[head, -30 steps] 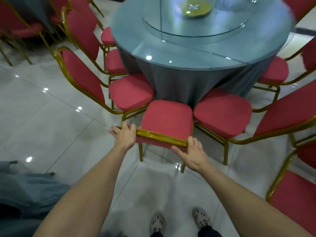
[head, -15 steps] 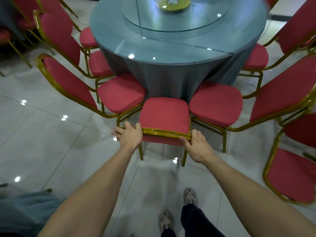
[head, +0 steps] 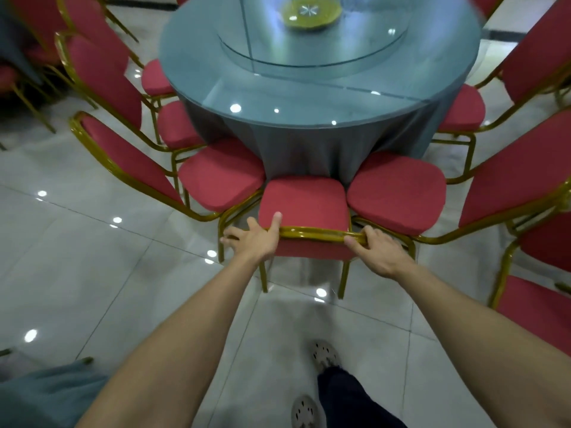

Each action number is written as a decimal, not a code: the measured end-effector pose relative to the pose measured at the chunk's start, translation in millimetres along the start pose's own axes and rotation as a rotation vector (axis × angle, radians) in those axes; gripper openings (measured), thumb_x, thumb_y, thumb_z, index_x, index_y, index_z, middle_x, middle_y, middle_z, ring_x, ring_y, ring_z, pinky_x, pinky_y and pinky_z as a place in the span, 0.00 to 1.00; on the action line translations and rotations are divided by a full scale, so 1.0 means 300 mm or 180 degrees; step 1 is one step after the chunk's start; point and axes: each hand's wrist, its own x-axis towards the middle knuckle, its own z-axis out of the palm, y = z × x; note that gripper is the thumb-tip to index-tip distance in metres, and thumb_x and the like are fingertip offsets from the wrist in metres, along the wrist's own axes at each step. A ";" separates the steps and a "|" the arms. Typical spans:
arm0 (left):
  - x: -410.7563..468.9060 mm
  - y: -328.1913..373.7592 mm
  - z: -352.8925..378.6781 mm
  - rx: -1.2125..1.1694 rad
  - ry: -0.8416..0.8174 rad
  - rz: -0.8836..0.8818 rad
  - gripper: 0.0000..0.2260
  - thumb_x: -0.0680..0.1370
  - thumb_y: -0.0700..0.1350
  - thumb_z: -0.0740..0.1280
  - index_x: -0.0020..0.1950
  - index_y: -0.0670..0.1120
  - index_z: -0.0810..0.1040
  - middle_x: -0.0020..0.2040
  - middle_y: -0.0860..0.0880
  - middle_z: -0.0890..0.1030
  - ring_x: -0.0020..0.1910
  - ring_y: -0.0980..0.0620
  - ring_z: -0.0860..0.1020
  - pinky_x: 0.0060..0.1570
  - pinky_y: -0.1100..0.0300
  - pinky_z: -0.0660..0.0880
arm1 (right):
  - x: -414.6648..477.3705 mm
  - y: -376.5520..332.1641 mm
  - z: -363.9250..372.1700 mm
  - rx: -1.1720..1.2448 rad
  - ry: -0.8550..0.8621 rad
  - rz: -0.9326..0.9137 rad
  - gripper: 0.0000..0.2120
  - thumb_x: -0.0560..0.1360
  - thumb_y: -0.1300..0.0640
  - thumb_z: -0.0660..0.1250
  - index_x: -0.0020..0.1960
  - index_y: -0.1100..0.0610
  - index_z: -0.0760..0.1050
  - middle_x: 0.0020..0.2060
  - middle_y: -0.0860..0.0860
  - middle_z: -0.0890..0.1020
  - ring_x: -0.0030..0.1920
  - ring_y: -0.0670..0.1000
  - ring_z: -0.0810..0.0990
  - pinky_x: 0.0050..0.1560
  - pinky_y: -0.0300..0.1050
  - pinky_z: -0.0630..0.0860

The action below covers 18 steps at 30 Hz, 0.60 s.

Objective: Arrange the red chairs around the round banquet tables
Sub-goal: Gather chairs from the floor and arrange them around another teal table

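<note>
A red chair [head: 304,202] with a gold frame stands in front of me, its seat against the grey cloth of the round banquet table [head: 309,143]. It sits wedged between two neighbouring red chairs, one to its left [head: 221,177] and one to its right [head: 397,183]. My right hand [head: 381,253] grips the right end of the gold top rail, fingers curled over it. At the left end, my left hand [head: 255,240] touches the rail with fingers splayed and the thumb lying over it.
More red chairs ring the table on the left [head: 102,78] and right [head: 537,57]. Another red chair [head: 537,307] stands close at my right. A glass turntable [head: 355,54] tops the table. My feet [head: 323,355] are on glossy white tiles; grey cloth [head: 46,393] lies lower left.
The chair has slid forward until its seat meets the tablecloth, and I have stepped after it. My left hand's fingers have come off the rail and spread out.
</note>
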 end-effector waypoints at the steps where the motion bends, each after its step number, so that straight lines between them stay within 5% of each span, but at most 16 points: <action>1: 0.001 -0.005 -0.037 0.0199 -0.0168 0.0048 0.49 0.76 0.81 0.44 0.88 0.50 0.53 0.84 0.28 0.46 0.84 0.26 0.45 0.81 0.28 0.49 | -0.002 -0.019 -0.012 0.0030 0.0041 -0.0037 0.37 0.77 0.19 0.46 0.60 0.49 0.72 0.59 0.52 0.78 0.61 0.57 0.77 0.68 0.64 0.71; 5: 0.041 -0.059 -0.226 0.0153 -0.0517 0.0661 0.42 0.83 0.74 0.51 0.84 0.43 0.65 0.83 0.37 0.65 0.81 0.37 0.65 0.79 0.42 0.64 | 0.055 -0.187 -0.061 0.0371 0.0109 -0.0379 0.41 0.76 0.19 0.49 0.67 0.52 0.76 0.61 0.52 0.78 0.61 0.55 0.79 0.66 0.57 0.74; 8: 0.079 -0.142 -0.368 0.0105 -0.0368 0.0935 0.26 0.85 0.63 0.63 0.73 0.44 0.77 0.70 0.44 0.80 0.67 0.44 0.78 0.70 0.47 0.75 | 0.138 -0.361 -0.085 0.0413 0.0093 -0.0752 0.36 0.79 0.24 0.54 0.69 0.51 0.76 0.64 0.50 0.78 0.65 0.53 0.78 0.68 0.54 0.74; 13: 0.133 -0.319 -0.627 -0.0489 0.0164 0.0893 0.14 0.85 0.57 0.68 0.65 0.50 0.81 0.59 0.51 0.83 0.59 0.50 0.82 0.62 0.47 0.81 | 0.260 -0.675 -0.054 0.0125 -0.0018 -0.1324 0.25 0.84 0.36 0.61 0.70 0.54 0.75 0.66 0.53 0.78 0.68 0.55 0.77 0.71 0.52 0.72; 18: 0.276 -0.548 -0.886 -0.0809 0.0582 0.0740 0.10 0.84 0.53 0.70 0.61 0.51 0.83 0.57 0.51 0.84 0.57 0.50 0.82 0.61 0.48 0.82 | 0.382 -1.050 0.019 -0.0048 -0.0211 -0.1633 0.23 0.84 0.38 0.63 0.69 0.54 0.73 0.63 0.53 0.78 0.65 0.57 0.79 0.67 0.54 0.74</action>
